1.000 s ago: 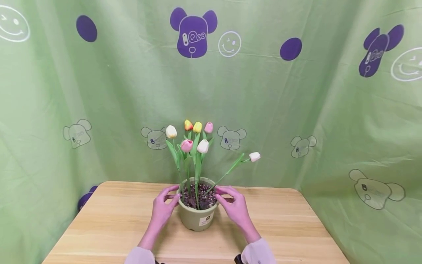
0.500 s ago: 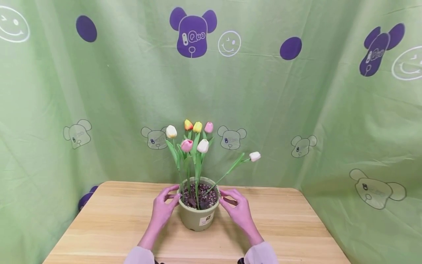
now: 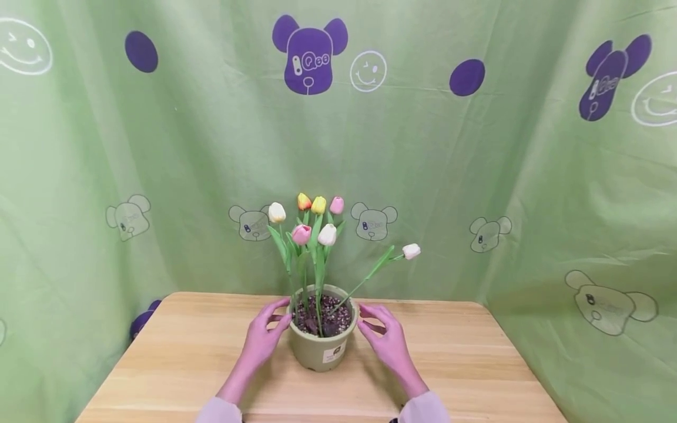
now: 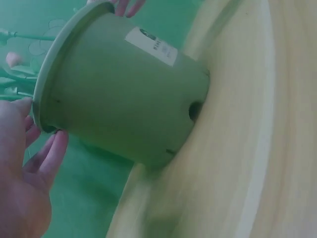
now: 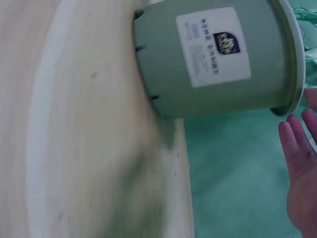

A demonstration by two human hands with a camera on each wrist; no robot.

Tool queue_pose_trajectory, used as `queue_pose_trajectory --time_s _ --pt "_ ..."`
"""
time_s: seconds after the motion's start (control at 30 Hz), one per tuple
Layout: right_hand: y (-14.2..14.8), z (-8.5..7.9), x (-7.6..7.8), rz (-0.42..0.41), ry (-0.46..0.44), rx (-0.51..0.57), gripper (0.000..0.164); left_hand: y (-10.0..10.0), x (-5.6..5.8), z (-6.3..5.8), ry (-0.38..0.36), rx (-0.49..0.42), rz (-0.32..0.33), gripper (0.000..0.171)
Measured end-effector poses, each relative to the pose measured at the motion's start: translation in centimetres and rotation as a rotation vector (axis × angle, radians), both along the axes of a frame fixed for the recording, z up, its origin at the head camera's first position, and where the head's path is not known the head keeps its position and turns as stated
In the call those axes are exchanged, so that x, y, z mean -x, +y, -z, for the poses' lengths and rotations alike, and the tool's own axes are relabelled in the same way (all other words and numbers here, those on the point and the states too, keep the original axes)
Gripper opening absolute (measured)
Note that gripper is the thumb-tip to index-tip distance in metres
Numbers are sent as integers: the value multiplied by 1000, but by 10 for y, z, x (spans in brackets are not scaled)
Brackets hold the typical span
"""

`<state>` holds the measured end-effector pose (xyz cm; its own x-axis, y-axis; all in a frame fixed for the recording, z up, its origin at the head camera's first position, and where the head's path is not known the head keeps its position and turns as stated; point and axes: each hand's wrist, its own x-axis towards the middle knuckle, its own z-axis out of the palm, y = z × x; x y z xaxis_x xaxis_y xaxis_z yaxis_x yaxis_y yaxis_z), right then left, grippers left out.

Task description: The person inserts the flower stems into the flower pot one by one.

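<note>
A green flower pot stands upright on the table, filled with dark, speckled soil. Several tulips rise from it, among them a pink tulip, a yellow tulip and an orange tulip. One white tulip leans far out to the right. My left hand pinches the pot's left rim, thumb on top and fingers under the lip in the left wrist view. Beside the right rim, my right hand holds nothing, and a small gap separates its loosely bent fingers from the pot.
The wooden table extends to both sides of the pot. A green patterned curtain hangs closely behind the table and along both sides. On the pot's front is a white label.
My right hand has let go of the pot's rim and shifted slightly right, away from it. The left hand keeps its grip, and the pot and tulips look unmoved.
</note>
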<state>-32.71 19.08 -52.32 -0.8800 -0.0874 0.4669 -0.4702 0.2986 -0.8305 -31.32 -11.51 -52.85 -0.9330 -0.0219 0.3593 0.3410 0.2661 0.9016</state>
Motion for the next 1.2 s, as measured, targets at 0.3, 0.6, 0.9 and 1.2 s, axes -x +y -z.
queue_pose_trajectory --time_s 0.3,0.6,0.9,1.2 --pt "47 5 1 -10 -66 -365 67 -55 -12 9 67 530 -60 58" --pt "102 -3 1 33 -29 -626 70 -150 -29 10 163 929 -149 61" --pt "129 -29 2 166 110 -748 70 -207 -33 -40 375 1239 -299 62" --pt "135 -36 10 308 408 -978 70 -222 -35 -64 521 1315 -352 76"
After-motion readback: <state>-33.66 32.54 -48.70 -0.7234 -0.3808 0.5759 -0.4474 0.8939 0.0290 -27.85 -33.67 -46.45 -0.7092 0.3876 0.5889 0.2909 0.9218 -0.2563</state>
